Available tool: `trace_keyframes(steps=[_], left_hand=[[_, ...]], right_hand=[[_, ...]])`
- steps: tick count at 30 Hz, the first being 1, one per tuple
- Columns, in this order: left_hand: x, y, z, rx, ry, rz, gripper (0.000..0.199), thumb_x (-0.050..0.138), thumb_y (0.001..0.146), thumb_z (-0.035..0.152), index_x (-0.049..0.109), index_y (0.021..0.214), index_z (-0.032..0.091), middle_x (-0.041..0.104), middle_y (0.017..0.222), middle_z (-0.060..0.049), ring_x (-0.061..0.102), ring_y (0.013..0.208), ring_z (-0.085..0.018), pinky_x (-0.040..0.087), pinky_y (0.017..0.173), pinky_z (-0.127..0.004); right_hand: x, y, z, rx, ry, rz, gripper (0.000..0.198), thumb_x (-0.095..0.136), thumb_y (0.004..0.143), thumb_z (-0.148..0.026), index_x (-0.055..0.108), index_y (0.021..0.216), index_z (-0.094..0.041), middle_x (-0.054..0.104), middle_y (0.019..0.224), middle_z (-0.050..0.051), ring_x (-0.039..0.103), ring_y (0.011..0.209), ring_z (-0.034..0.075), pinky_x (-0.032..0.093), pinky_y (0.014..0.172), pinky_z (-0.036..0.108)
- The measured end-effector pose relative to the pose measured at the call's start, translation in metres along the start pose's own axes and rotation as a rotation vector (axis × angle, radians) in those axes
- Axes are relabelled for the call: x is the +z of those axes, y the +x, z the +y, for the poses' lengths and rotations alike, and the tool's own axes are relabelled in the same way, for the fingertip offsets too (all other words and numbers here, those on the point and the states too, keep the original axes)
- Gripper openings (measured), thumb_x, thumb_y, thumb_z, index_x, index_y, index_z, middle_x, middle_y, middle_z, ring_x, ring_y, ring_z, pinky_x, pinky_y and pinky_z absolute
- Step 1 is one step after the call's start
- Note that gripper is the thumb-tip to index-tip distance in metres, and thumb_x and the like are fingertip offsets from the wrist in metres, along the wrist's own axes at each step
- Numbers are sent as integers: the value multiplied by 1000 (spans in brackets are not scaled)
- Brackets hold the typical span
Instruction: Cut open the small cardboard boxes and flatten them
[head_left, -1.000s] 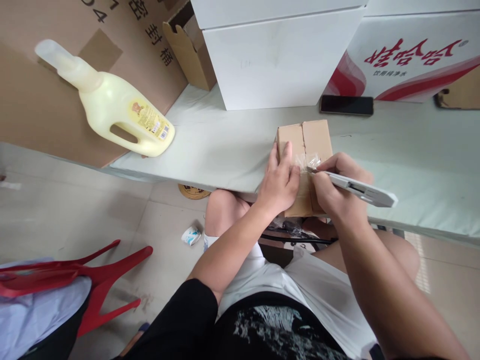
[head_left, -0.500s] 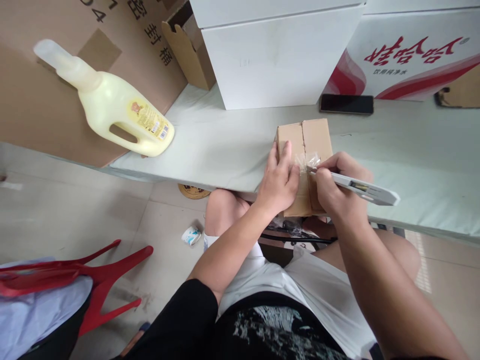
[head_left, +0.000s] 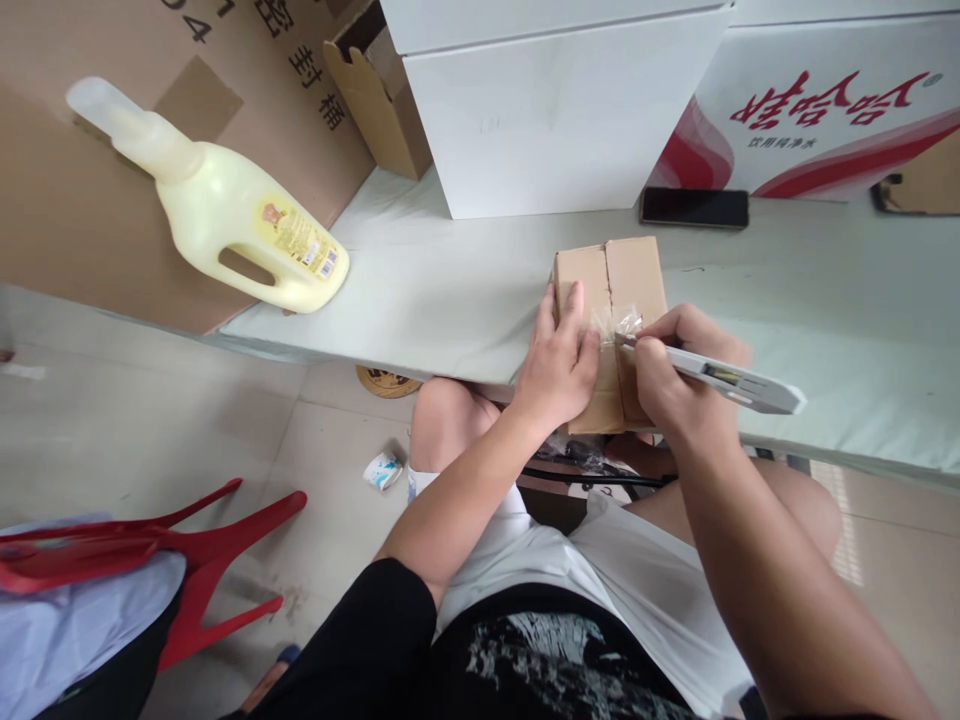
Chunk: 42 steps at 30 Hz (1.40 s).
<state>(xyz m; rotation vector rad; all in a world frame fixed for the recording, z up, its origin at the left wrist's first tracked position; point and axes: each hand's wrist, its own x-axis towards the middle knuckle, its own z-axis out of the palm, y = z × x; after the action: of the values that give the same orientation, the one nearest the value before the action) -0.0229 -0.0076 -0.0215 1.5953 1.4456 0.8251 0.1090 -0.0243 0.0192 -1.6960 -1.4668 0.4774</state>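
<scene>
A small brown cardboard box (head_left: 636, 265) rests at the table's front edge, with clear tape (head_left: 622, 321) crumpled over its middle seam. My left hand (head_left: 559, 355) holds the box by its left side, fingers pressed along the edge and the top, the thumb on top. In my right hand (head_left: 679, 375) is a white utility knife (head_left: 757, 390), gripped like a pen. Its tip meets the tape near the seam, and its handle points to the right. The fingers hide part of the knife and the box's right side.
Behind the box stand a white carton (head_left: 547, 120), a phone (head_left: 694, 208) and a red-and-white carton (head_left: 825, 150). A pale yellow bottle (head_left: 217, 190) and a large brown carton (head_left: 45, 200) are on the left. Below left is a red plastic chair (head_left: 217, 560); a tape roll (head_left: 383, 470) lies on the floor.
My right hand and the knife have shifted very slightly to the right. My left hand stays in place on the box.
</scene>
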Motion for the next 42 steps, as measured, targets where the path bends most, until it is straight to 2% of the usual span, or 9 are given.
trace_keyframes(steps=[10, 14, 20, 25, 31, 39, 42], left_hand=[[0, -1, -2, 27, 11, -1, 61, 41, 104, 39, 28, 160, 21, 12, 175, -12, 9, 164, -28, 19, 133, -50], [1, 0, -4, 41, -6, 17, 58, 41, 103, 40, 30, 159, 28, 14, 175, -7, 9, 164, -27, 19, 133, -51], [0, 0, -1, 30, 17, -2, 62, 40, 103, 38, 27, 161, 20, 12, 175, -13, 9, 164, -28, 20, 133, -50], [0, 0, -2, 26, 1, 10, 59, 41, 103, 37, 30, 159, 26, 14, 175, -8, 10, 164, -27, 20, 133, -50], [1, 1, -3, 18, -3, 16, 59, 40, 102, 37, 30, 159, 26, 15, 175, -7, 7, 164, -29, 18, 133, -52], [0, 0, -2, 3, -1, 1, 61, 39, 102, 38, 28, 160, 23, 13, 175, -10, 7, 164, -27, 18, 133, -50], [0, 0, -2, 7, -12, 11, 59, 39, 103, 37, 29, 160, 25, 14, 175, -8, 7, 164, -27, 17, 133, -52]], right_hand=[[0, 0, 0, -30, -16, 15, 10, 50, 68, -28, 54, 62, -21, 53, 53, -1, 45, 51, 12, 34, 49, 26], [-1, -1, -1, -43, -12, 25, 12, 48, 67, -30, 54, 60, -22, 52, 52, -1, 44, 49, 12, 33, 48, 27], [-2, -2, 4, -55, -26, 20, 10, 52, 68, -28, 55, 62, -21, 52, 52, -1, 44, 49, 12, 34, 47, 26], [-3, -3, 6, -54, -57, 16, 10, 52, 68, -28, 56, 61, -22, 55, 54, -1, 47, 52, 13, 35, 50, 26], [-7, -10, 2, -88, -26, -27, 9, 51, 68, -27, 50, 60, -23, 48, 51, -3, 42, 48, 11, 34, 49, 26], [-7, -14, 5, -92, 10, 14, 9, 51, 69, -25, 51, 60, -22, 46, 50, -4, 41, 49, 11, 35, 50, 27], [-7, -16, 5, -88, 30, 38, 9, 50, 69, -26, 52, 61, -22, 47, 51, -3, 41, 50, 11, 35, 50, 27]])
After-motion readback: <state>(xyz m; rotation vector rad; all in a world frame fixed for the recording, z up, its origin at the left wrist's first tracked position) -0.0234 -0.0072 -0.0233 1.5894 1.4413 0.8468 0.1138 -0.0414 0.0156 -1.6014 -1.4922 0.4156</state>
